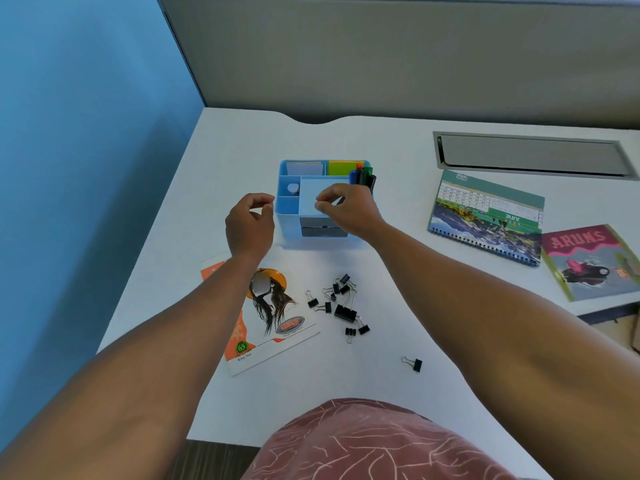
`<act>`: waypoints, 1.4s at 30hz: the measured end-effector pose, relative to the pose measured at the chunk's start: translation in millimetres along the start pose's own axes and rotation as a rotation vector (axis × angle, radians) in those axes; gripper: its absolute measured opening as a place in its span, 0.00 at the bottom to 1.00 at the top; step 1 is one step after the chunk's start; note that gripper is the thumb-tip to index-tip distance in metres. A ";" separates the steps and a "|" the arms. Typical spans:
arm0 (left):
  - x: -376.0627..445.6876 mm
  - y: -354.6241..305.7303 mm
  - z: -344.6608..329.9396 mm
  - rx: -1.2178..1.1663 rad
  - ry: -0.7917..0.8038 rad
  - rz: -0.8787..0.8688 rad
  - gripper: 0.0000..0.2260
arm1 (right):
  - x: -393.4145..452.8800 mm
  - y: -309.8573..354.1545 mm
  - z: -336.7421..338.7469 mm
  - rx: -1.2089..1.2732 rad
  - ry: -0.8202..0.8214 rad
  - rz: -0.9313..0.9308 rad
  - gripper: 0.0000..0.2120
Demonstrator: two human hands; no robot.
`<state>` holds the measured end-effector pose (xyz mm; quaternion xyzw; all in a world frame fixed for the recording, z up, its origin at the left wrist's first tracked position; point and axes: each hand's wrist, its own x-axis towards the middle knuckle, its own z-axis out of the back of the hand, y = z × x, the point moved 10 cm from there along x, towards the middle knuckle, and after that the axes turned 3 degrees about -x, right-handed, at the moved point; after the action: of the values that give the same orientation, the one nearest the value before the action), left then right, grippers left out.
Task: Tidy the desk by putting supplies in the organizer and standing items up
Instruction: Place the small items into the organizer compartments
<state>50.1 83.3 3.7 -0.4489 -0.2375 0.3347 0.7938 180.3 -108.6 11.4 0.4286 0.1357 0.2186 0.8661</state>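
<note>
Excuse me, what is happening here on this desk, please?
A person is tidying a white desk. The right hand pinches a pale blue pad of paper over the blue organizer, which already holds markers and note pads. The left hand hovers beside the organizer, holding nothing visible. Black binder clips lie loose on the desk, and a calendar and two notebooks lie flat.

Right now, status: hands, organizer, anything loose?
Right hand pinching pale blue pad over organizer. Left hand empty, beside it. Binder clips loose on desk, calendar flat.
</note>
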 end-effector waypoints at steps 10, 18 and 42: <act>-56.0 11.4 -13.5 0.020 0.042 0.014 0.06 | -46.9 -24.3 -3.0 -0.020 0.104 -0.015 0.04; -97.6 33.5 -59.5 0.225 0.381 0.028 0.07 | -84.5 -74.9 -21.9 -0.069 0.214 -0.172 0.08; -141.4 44.2 -114.8 0.204 0.498 0.124 0.11 | -168.1 -178.3 104.6 -0.574 -0.253 -0.666 0.17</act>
<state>20.1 -69.1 -101.2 -0.4486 0.0278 0.2842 0.8469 125.4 -359.0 -61.3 0.1277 0.0932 -0.0970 0.9826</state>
